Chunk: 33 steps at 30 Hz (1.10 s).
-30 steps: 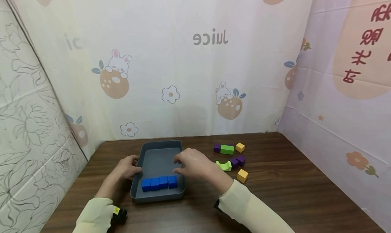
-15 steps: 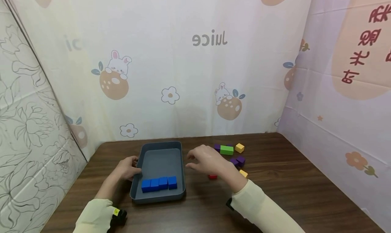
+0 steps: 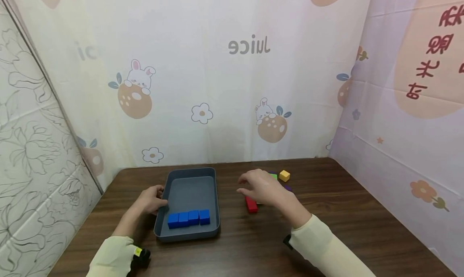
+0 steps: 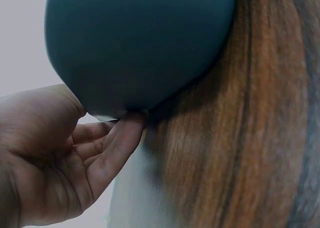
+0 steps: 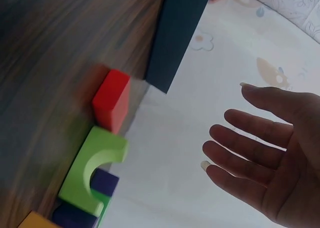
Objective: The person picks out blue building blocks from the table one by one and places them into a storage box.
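Note:
My left hand (image 3: pixel 151 199) holds a dark grey tray (image 3: pixel 192 190) by its left wall, thumb over the rim. In the left wrist view its fingers (image 4: pixel 116 150) lie against the tray's outer side. Several blue cubes (image 3: pixel 188 219) stand in a row inside the tray, along its near side. Right of the tray, my right hand (image 3: pixel 262 186) hovers empty over the loose blocks, fingers parted. A red block (image 3: pixel 251 205) lies just below it. The right wrist view shows a light green arch block (image 5: pixel 77 170) beside the red one.
Purple blocks (image 5: pixel 75 217) and a green block (image 3: pixel 274 176) are partly hidden behind the right hand and the arch. A yellow cube (image 3: pixel 284 175) sits farther back. Printed curtains (image 3: pixel 232 140) stand along the back and sides of the wooden table (image 3: pixel 344 212).
My right hand has moved from above the tray's right rim rightward to over the loose blocks, covering several and uncovering the red block. The left hand and tray have stayed put.

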### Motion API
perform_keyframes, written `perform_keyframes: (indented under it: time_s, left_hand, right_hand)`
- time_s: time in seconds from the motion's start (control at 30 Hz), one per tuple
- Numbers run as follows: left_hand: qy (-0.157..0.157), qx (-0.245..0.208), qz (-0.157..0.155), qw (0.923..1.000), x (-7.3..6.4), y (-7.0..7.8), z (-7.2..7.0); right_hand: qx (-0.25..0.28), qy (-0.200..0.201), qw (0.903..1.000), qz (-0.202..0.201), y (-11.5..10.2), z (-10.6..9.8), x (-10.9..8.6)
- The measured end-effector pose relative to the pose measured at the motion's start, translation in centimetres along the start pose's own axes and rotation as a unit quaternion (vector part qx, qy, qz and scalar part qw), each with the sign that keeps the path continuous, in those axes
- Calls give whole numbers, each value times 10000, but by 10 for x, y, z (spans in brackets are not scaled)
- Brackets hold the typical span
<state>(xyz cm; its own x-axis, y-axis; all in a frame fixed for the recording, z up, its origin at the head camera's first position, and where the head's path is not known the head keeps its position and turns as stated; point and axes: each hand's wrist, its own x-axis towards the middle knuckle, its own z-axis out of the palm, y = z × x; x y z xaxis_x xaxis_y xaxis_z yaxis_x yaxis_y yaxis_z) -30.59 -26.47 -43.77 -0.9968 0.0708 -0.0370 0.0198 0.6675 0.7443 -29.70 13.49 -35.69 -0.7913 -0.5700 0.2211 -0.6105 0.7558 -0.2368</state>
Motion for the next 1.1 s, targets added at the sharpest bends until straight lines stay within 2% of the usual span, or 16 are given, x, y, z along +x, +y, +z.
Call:
perform_keyframes:
  time_s: [0.43, 0.9, 1.1]
  left_hand:
    - [-51, -21, -59, 10000, 2, -2, 0]
    - [-38, -30, -84, 10000, 2, -2, 1]
    - [7, 38, 6, 10000, 2, -3, 1]
  right_hand:
    - [-154, 296, 9994, -81, 25, -2, -16]
    - [-391, 200, 9984, 354, 48, -4, -28]
    - [-372, 177, 9984, 377, 54, -3, -28]
